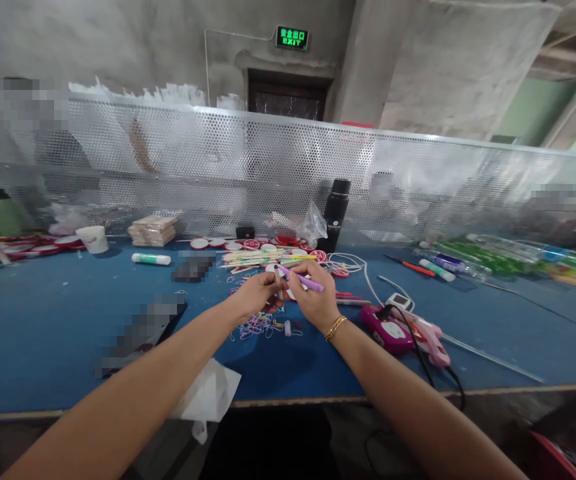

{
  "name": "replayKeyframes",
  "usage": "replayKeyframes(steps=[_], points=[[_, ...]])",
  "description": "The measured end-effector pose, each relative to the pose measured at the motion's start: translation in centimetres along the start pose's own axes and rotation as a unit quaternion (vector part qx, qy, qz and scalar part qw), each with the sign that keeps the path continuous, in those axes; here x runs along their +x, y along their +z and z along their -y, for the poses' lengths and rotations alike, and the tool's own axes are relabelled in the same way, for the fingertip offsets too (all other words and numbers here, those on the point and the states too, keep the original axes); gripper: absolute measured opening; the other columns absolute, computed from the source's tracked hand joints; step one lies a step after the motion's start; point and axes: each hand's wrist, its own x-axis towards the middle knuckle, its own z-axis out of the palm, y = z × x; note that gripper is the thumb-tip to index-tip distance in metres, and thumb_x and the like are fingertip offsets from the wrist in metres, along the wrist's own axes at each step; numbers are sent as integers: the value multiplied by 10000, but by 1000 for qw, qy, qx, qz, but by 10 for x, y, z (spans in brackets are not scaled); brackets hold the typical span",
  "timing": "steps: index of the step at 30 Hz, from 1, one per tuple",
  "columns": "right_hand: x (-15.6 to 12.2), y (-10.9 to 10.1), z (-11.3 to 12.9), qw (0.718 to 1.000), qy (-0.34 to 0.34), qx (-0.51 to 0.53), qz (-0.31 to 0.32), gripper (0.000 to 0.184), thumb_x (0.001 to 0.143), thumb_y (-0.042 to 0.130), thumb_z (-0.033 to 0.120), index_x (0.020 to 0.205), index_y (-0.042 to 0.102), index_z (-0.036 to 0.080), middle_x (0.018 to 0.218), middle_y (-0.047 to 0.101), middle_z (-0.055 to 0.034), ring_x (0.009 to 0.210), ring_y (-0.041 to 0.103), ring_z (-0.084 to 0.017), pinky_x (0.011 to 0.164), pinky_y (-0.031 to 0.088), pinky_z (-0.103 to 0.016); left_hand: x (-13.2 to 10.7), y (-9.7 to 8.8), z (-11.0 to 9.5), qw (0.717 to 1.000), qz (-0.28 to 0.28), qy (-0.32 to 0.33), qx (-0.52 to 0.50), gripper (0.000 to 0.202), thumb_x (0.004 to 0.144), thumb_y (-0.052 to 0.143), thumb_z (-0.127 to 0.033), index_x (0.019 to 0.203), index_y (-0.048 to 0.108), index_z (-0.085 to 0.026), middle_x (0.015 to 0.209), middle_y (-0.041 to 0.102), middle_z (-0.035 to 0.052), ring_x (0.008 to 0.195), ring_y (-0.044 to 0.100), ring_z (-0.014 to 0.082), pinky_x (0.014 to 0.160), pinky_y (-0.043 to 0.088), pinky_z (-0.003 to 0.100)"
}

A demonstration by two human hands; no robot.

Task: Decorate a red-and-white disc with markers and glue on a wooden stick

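My right hand [315, 293] is closed around a purple pen [304, 280], its tip pointing left. My left hand [259, 293] is pinched shut right beside that tip, holding something too small to make out. Both hands hover over the blue table [68, 327], above a scatter of small coloured rubber bands [258, 327]. Just behind them lie wooden sticks [263, 257] and round red and white discs [228, 245]. A gold bracelet [335, 327] circles my right wrist.
A pink hot glue gun [425, 333] and a magenta device [387, 330] with black cable lie right of my hands. A black flask [335, 213], paper cup [93, 239], stacked wood pieces [152, 230] and glue stick [151, 259] stand farther back. A perforated metal screen [218, 160] borders the table.
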Motion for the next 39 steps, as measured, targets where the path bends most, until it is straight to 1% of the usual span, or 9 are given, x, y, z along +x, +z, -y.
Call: replayKeyframes(steps=[4,10,15,21,26,32,39], points=[[0,0,2,1000,-17,11,11,96,833,578,224,737,580,220,752,646,-19,715,592,-176,691,462,-320,1,-1,2,1000,10,1,-8,311,747,729,-422,849,598,-160,767,638,15,546,584,85,465,402,178],[-1,1,1,1000,-11,11,10,86,836,583,241,753,589,220,744,640,-15,710,598,-176,689,463,-317,1,0,1,1000,6,-3,0,303,740,734,-404,866,606,-160,769,637,9,537,573,80,458,380,180],[-1,1,-1,1000,-1,2,2,66,826,587,226,760,593,221,767,653,-17,723,609,-178,697,466,-320,-1,2,-1,1000,3,-6,3,280,758,712,-393,838,588,-156,771,632,14,531,567,77,454,378,180],[-1,0,0,1000,-10,-3,-2,63,825,591,219,763,587,222,767,651,-14,718,607,-179,698,463,-323,-2,2,-2,1000,1,-5,7,274,760,712,-388,827,584,-156,769,637,21,537,578,81,449,376,175],[-1,1,0,1000,-12,6,2,65,833,587,217,768,593,218,776,656,-23,737,611,-184,714,464,-328,-3,3,-3,1000,0,-11,20,237,792,680,-363,843,588,-150,779,643,27,545,581,74,446,384,159],[-2,3,-3,1000,-8,10,8,65,829,590,228,766,600,217,779,655,-21,737,611,-179,716,467,-316,0,2,0,1000,4,-10,11,306,738,737,-397,853,599,-150,756,645,17,535,584,77,442,373,159],[-2,3,-1,1000,-11,6,17,82,828,579,220,747,586,213,733,626,-11,704,586,-169,685,446,-305,1,2,1,1000,0,-5,18,261,768,710,-372,856,599,-153,714,625,2,515,577,78,434,351,168]])
